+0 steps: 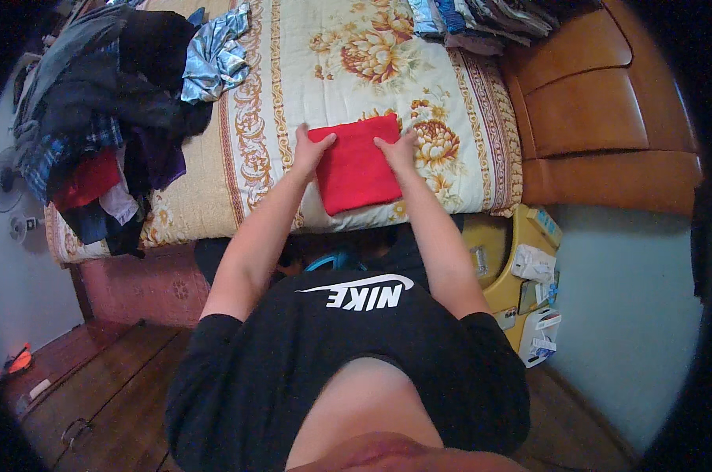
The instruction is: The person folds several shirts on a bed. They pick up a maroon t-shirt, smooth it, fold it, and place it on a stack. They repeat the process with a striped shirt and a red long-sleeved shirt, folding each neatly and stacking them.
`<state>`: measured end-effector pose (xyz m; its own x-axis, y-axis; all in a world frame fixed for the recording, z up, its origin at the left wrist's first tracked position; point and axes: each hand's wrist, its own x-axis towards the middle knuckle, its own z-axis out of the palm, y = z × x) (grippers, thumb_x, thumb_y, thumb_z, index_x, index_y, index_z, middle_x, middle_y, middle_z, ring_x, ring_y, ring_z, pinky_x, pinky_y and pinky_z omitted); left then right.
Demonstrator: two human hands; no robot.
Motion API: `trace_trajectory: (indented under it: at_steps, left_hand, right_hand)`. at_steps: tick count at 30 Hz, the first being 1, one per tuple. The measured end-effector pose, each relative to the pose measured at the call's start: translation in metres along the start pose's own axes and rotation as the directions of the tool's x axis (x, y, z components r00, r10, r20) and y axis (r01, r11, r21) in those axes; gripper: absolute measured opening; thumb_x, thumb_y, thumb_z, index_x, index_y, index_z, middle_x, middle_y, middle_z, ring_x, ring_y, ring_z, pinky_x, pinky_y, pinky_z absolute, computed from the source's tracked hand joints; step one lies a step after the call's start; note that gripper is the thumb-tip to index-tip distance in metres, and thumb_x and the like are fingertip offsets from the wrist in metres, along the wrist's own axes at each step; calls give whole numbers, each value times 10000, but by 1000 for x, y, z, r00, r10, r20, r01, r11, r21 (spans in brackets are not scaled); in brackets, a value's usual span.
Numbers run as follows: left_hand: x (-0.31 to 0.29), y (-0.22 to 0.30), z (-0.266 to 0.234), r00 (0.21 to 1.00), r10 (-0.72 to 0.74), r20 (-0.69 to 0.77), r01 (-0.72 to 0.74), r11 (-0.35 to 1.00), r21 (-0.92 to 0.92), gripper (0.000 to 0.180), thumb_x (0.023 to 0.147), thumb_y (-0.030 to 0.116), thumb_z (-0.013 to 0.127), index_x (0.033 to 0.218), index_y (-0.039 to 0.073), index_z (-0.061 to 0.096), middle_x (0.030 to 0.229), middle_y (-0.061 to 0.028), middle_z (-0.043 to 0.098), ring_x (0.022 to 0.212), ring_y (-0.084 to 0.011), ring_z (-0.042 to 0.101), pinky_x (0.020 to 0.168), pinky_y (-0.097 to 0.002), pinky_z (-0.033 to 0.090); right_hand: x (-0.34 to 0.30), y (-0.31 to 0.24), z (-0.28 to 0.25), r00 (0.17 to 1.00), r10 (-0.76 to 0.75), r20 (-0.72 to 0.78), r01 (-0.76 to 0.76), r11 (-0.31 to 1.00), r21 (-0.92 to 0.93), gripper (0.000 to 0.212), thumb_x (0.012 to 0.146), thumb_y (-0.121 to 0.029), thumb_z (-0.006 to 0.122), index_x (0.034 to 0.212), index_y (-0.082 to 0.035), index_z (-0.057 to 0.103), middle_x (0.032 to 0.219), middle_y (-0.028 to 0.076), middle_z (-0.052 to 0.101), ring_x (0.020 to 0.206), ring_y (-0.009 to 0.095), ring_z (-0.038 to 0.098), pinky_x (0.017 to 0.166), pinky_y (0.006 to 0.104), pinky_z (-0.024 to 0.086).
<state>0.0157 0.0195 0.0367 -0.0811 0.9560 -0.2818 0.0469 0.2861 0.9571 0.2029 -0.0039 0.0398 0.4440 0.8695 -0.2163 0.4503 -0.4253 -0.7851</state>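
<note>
A red cloth (357, 167), folded into a flat, nearly square bundle, lies on the flowered bedspread (293, 71) close to the bed's near edge. My left hand (315, 148) grips its far left corner, thumb on top. At the far right side my right hand (397, 149) holds it the same way, thumb pressed on the upper face. The other fingers of both hands are mostly hidden at the cloth's edges. Whether the bundle is a shirt or another garment I cannot tell.
A heap of dark clothes (127, 86) covers the bed's left side, with a shiny light-blue garment (216, 59) beside it. Folded clothes (490, 20) are stacked at the far right, near the brown leather headboard (608, 118). A yellow stand (529, 263) stands below.
</note>
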Motion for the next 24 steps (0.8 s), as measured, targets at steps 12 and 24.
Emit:
trace_trajectory:
  at_steps: [12, 24]
  left_hand:
    - [-59, 119, -64, 582, 644, 496, -804, 367, 467, 537, 614, -42, 630, 1124, 93, 529, 889, -140, 569, 836, -314, 546, 729, -371, 455]
    - [-106, -39, -89, 488, 419, 766, -849, 24, 528, 648, 715, 72, 494, 1336, 90, 307, 926, -109, 494, 846, -255, 507, 758, -353, 428]
  right_hand:
    - [-27, -62, -101, 696, -636, 334, 520, 767, 376, 379, 674, -17, 660, 1033, -60, 548, 1024, 56, 587, 977, 182, 542, 868, 316, 420]
    - [-78, 66, -27, 807, -583, 99, 587, 809, -19, 330, 649, 77, 473, 927, -59, 588, 896, 127, 573, 934, 306, 509, 867, 390, 393]
